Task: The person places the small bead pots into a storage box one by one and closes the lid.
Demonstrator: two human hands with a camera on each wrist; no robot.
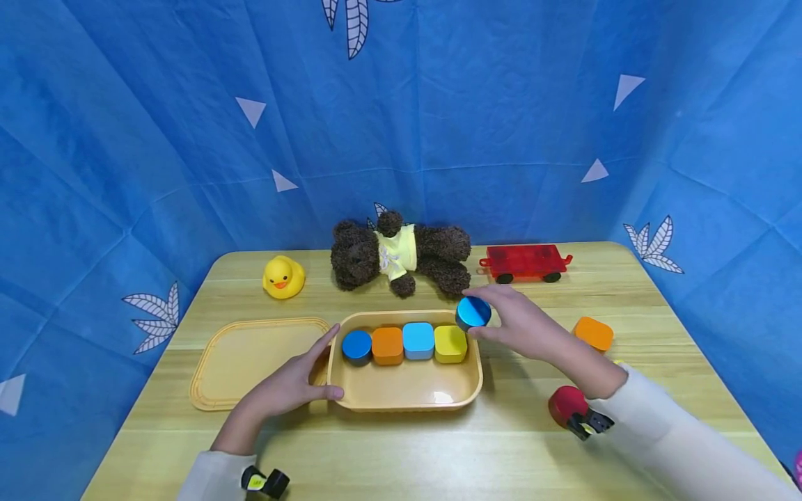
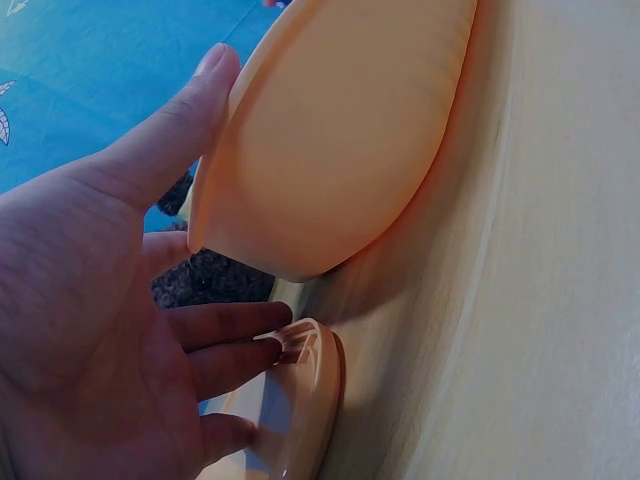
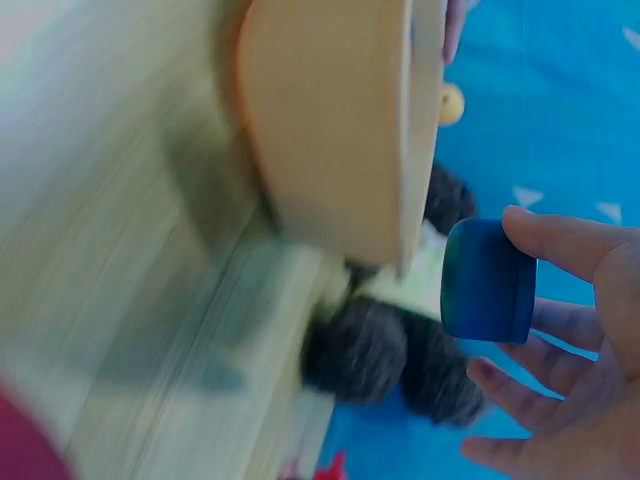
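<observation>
A peach plastic box (image 1: 401,390) stands mid-table with a row of blocks along its back wall: a dark blue round one (image 1: 357,344), an orange one (image 1: 388,346), a light blue one (image 1: 418,340) and a yellow one (image 1: 450,344). My left hand (image 1: 294,379) rests against the box's left end, thumb and forefinger at the rim, other fingers extended. Over the back right corner my right hand (image 1: 510,320) pinches a blue round block (image 1: 473,312) between thumb and fingers. The right wrist view shows this blue block (image 3: 488,280) raised beside the rim.
Left of the box lies a peach lid (image 1: 250,365). A yellow rubber duck (image 1: 284,277), a brown teddy bear (image 1: 441,245) and a red toy wagon (image 1: 526,260) line the back. On the right are an orange block (image 1: 593,334) and a red block (image 1: 565,403), partly behind my right arm.
</observation>
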